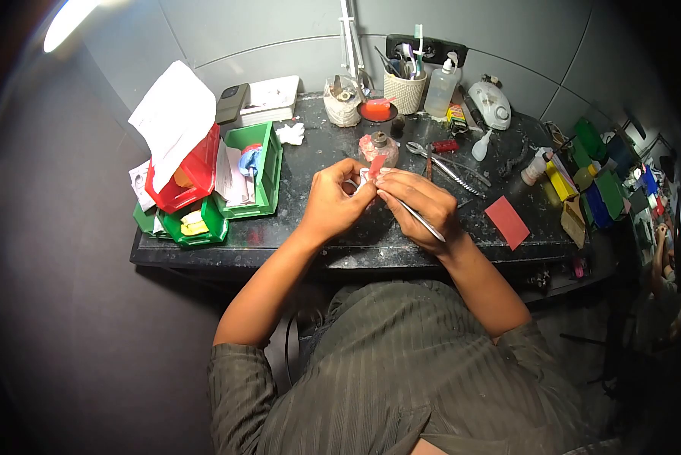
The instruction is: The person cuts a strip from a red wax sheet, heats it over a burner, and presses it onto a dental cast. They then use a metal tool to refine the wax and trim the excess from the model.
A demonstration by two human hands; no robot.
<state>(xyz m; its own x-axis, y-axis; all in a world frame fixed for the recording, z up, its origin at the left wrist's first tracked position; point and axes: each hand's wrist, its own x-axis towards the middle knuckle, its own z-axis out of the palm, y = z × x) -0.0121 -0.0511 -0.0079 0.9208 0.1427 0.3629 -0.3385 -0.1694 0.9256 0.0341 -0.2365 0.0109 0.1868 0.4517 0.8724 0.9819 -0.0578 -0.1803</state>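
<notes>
1 slim metal tool (424, 220) sits in the right hand (425, 199), pinched a bit like a pen, with its shaft slanting down and back past the fingers. The left hand (333, 199) has its fingers curled and its thumb in, pinching a small white piece (364, 179). So the 2 hands basically meet at that piece, above the front part of the dark, speckled counter (306, 144). A pink strip (377, 164) sticks up right at the fingertips (can't tell which hand has it, the fingers cover too much).

Just behind all that is a round jar with a metal top (380, 142). Right of the jar, some long metal instruments (450, 173) lie at a slant, and a flat red sheet (507, 222) is further right, near the front edge. At the back there's a black dish (368, 116) with a red block (377, 107) in it, plus a woven cup (405, 93) of toothbrushes and a clear pump bottle (440, 92) beside it. Over on the left, a red bin (175, 189) is perched on green bins (268, 186), with a big white paper (173, 121) leaning up out of it.
</notes>
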